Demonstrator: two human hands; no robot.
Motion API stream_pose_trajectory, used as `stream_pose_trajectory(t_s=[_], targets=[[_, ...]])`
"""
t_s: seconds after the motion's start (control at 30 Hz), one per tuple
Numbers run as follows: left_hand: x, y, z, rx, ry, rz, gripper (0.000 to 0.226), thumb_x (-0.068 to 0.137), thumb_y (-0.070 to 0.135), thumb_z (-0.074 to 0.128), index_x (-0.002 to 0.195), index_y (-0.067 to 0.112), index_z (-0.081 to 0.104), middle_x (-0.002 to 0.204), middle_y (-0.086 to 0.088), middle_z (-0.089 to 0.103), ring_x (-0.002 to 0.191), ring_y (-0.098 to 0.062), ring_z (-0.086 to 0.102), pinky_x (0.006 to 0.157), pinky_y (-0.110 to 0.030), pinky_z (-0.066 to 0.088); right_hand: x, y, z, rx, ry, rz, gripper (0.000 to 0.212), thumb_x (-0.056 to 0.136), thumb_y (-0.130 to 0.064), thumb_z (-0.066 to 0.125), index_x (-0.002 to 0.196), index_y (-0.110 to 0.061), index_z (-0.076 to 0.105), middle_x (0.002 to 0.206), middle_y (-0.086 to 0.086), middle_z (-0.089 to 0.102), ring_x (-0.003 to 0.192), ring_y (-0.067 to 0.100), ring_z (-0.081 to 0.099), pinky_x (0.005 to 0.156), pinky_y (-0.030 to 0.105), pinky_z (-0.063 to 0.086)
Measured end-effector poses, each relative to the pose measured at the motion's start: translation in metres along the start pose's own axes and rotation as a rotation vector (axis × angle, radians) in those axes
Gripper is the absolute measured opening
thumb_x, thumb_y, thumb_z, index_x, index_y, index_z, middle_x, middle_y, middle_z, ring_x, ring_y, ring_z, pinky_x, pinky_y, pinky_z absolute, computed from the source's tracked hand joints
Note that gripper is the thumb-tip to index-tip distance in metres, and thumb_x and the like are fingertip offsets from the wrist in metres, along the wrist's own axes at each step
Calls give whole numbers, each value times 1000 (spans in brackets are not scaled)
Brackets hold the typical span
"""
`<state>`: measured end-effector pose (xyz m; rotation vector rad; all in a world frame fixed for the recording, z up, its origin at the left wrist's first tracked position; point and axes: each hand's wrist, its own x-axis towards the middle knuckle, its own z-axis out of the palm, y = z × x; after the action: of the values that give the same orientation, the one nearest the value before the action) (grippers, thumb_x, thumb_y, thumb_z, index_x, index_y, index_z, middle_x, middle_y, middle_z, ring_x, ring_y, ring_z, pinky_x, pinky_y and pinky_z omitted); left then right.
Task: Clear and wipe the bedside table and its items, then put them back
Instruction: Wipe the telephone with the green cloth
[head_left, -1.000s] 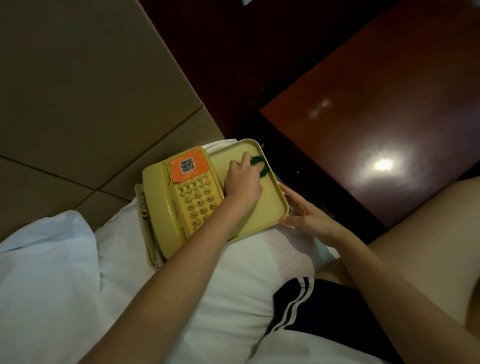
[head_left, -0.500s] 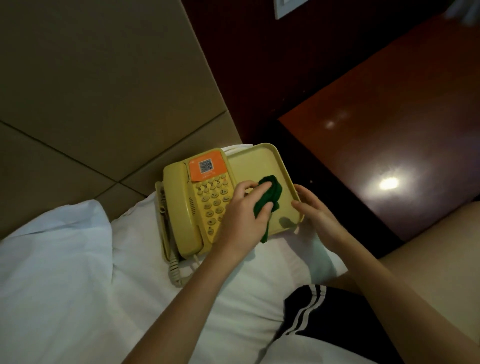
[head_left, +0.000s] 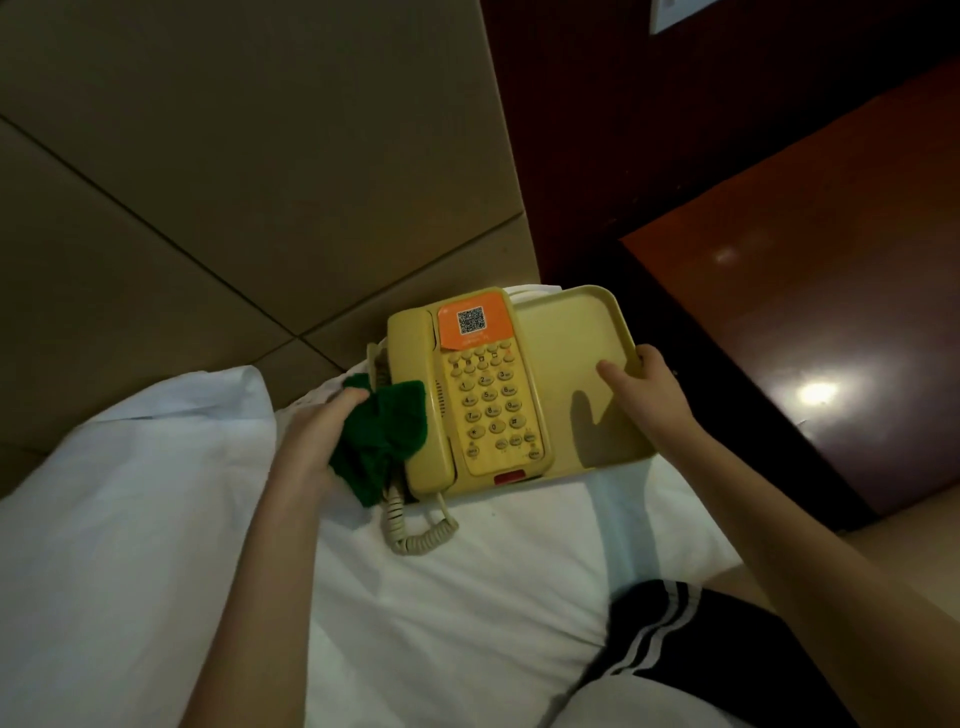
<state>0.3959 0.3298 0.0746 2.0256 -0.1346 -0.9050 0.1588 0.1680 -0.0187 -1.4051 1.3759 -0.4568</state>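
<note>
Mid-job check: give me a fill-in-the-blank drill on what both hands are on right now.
1. The left hand grips a ____ cloth.
2. The right hand holds the tray, whose other half carries the ____.
3. The QR-code sticker is ____.
Missing words: green; phone; orange.
</note>
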Motion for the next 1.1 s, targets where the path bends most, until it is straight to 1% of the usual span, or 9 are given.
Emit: stream_pose_trajectory(t_s=[0.07, 0.23, 0.37, 0.5, 0.6, 0.77, 0.93, 1.03, 1.1], targets=[[6, -9, 6, 1, -54, -98, 19, 84, 33, 63, 94, 18, 67, 101, -14, 69, 98, -30, 63, 94, -45, 49, 1, -2, 1, -8, -5, 17, 54, 92, -35, 54, 135, -9, 35, 123, 8, 49, 102, 23, 49, 79, 32, 38], [14, -15, 18, -59, -47, -97, 27, 80, 34, 61, 100, 17, 68, 103, -12, 70, 101, -30, 64, 96, -49, 48, 2, 1, 1, -17, -45, 26, 53, 88, -39, 58, 129, -12, 38, 122, 9, 50, 105, 27, 53, 89, 44, 47], [14, -15, 25, -41, -32, -67, 24, 82, 33, 61, 97, 16, 67, 100, -10, 70, 97, -27, 64, 91, -43, 51, -1, 1, 2, 9, -56, 41, 54, 87, -39, 60, 129, -15, 37, 123, 8, 48, 107, 27, 52, 90, 45, 48], [10, -14, 41, -35, -25, -39, 20, 83, 31, 62, 94, 16, 67, 93, -6, 69, 88, -21, 64, 68, -29, 51, -1, 0, 4, 26, -52, 63, 55, 87, -39, 60, 130, -16, 36, 125, 7, 47, 108, 26, 52, 91, 47, 48], [6, -14, 54, -55, -54, -4, 21, 84, 29, 62, 97, 15, 67, 93, -6, 70, 87, -20, 65, 62, -26, 49, 0, 2, 4, 30, -63, 79, 57, 87, -40, 59, 132, -17, 34, 128, 7, 46, 110, 26, 51, 91, 47, 48], [8, -12, 50, 22, -92, -6, 24, 83, 32, 61, 99, 14, 67, 95, -7, 70, 91, -22, 64, 67, -28, 51, 0, 3, 0, 41, -105, 73, 65, 87, -41, 60, 138, -16, 30, 134, 8, 43, 115, 27, 49, 92, 43, 47], [24, -21, 24, 14, 122, 113, 18, 85, 30, 57, 95, 16, 64, 94, -4, 65, 93, -22, 60, 72, -32, 48, 1, 9, 1, 58, -133, 77, 73, 79, -48, 67, 136, -19, 32, 130, 8, 45, 112, 26, 51, 87, 40, 50], [30, -32, 20, 124, 88, 81, 40, 75, 40, 60, 103, 12, 61, 96, -9, 65, 89, -24, 61, 72, -36, 50, 2, 8, 6, 6, -122, 111, 89, 68, -54, 74, 137, -21, 28, 130, 8, 41, 117, 28, 48, 92, 48, 49], [31, -38, 25, 172, 111, 113, 43, 73, 42, 58, 102, 11, 57, 93, -9, 63, 85, -23, 61, 66, -34, 48, 3, 5, 7, -62, -99, 125, 98, 65, -55, 76, 140, -20, 24, 132, 9, 38, 120, 30, 44, 97, 50, 45]])
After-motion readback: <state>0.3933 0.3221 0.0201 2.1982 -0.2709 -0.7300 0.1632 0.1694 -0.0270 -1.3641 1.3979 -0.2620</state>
